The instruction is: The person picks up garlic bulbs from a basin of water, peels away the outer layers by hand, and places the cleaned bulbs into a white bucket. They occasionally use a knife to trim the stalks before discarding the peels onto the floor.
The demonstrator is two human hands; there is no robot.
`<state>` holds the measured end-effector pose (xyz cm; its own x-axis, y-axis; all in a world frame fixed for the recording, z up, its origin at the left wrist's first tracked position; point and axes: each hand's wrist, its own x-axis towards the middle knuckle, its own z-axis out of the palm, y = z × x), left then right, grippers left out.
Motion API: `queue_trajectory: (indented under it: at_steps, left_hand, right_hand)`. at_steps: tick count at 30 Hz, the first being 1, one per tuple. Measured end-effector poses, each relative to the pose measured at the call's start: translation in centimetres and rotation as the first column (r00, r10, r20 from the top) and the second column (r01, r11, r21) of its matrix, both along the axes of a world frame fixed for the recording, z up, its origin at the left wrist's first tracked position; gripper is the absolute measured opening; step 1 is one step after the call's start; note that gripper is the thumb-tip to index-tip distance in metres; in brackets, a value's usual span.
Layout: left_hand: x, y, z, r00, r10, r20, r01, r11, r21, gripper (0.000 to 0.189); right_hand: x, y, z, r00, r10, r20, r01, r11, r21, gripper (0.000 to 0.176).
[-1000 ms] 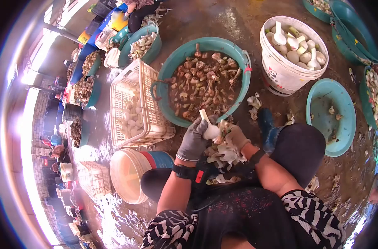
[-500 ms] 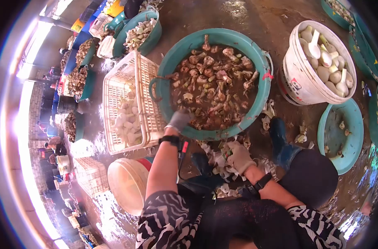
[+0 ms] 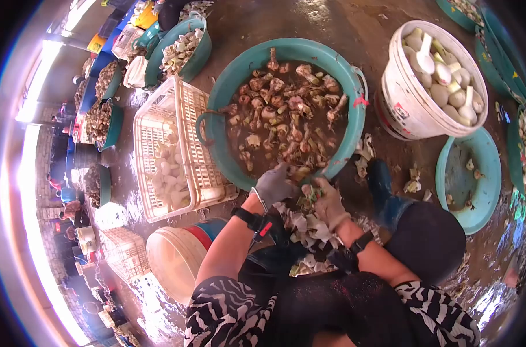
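Both my hands wear gloves and are close together at the near rim of a large green tub (image 3: 217,75). Many unpeeled, root-covered garlic bulbs (image 3: 297,104) lie in brown water inside it. My left hand (image 3: 273,184), in a grey glove, is closed with its fingertips around a brownish garlic bulb (image 3: 300,173) at the rim. Just to its right, my right hand (image 3: 330,203), in a pale glove, is curled closed. Something small and greenish shows at its fingers, too blurred to name. Pale garlic peelings (image 3: 312,231) are heaped on the floor beneath the hands.
Left of the tub stands a white plastic crate (image 3: 188,144) holding peeled garlic; below it is a pale bucket (image 3: 170,260). To the right, a white bucket (image 3: 399,110) is full of peeled bulbs with a white scoop, beside a green basin (image 3: 471,214) with scraps.
My left hand has moved right from the tub's lower left, now with a garlic bulb at its fingers. My right hand has risen slightly, and the two hands have come together.
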<state>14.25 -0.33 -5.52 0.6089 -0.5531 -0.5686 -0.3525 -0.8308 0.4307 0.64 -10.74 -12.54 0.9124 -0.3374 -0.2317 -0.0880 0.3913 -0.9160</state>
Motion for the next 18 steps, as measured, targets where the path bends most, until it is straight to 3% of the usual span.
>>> queue_trajectory:
  at_steps: [1, 2, 4, 5, 6, 8, 11, 12, 15, 16, 18]
  left_hand:
    - [-1.6, -0.3, 0.6, 0.992, -0.086, 0.095, 0.087, 0.996, -0.001, 0.077]
    - [-2.9, -0.8, 1.2, 0.998, -0.057, -0.026, 0.055, 0.996, -0.063, 0.077]
    - [-5.3, -0.2, 1.8, 0.993, -0.078, 0.093, 0.101, 0.956, -0.277, 0.076]
    - [-6.5, 0.3, 2.2, 0.985, -0.077, 0.154, 0.131, 0.917, -0.376, 0.076]
    - [-7.6, 0.2, 2.6, 0.996, 0.007, 0.090, 0.031, 0.911, -0.411, 0.074]
    - [-8.7, 0.6, 3.1, 0.990, 0.026, 0.139, 0.038, 0.897, -0.440, 0.072]
    - [-9.6, 1.5, 3.0, 0.974, 0.024, 0.227, 0.086, 0.882, -0.463, 0.069]
    - [-9.8, 1.6, 3.0, 0.966, 0.016, 0.259, 0.111, 0.877, -0.467, 0.068]
    - [-11.1, 1.3, 5.1, 0.973, 0.185, -0.138, -0.231, 0.780, -0.581, 0.051]
    - [-11.0, 1.6, 4.8, 0.874, 0.239, -0.423, -0.464, 0.671, -0.578, 0.045]
    - [-10.0, 2.7, 3.1, 0.462, 0.203, -0.863, -0.839, 0.417, -0.350, 0.039]
  right_hand:
    - [0.1, -0.3, 0.1, 0.999, 0.011, 0.041, -0.008, 0.996, -0.084, 0.019]
    - [0.0, -0.5, -0.3, 0.999, 0.014, 0.045, -0.018, 0.997, 0.081, 0.017]
    - [-0.5, -1.2, -1.0, 0.998, 0.019, 0.064, -0.043, 0.917, 0.396, 0.017]
    - [-0.9, -1.5, -1.3, 0.999, 0.020, 0.037, -0.033, 0.921, 0.388, 0.016]
    - [-1.1, -1.7, -1.1, 1.000, 0.023, 0.012, -0.026, 0.924, 0.382, 0.014]
    - [-1.7, -1.8, -0.7, 0.995, 0.084, 0.058, -0.099, 0.935, 0.340, 0.014]
    - [-3.2, -2.7, 5.1, 0.977, 0.204, -0.057, -0.183, 0.949, 0.258, 0.015]
    - [-3.5, -2.9, 4.7, 0.972, 0.233, 0.010, -0.231, 0.955, 0.184, 0.015]
    - [-4.1, -3.1, 3.4, 0.955, 0.272, 0.117, -0.273, 0.962, -0.007, 0.016]
    - [-4.1, -2.8, 3.5, 0.964, 0.247, 0.102, -0.244, 0.969, -0.041, 0.016]
    - [-4.5, -2.5, 3.7, 0.973, 0.202, 0.115, -0.189, 0.975, -0.120, 0.017]
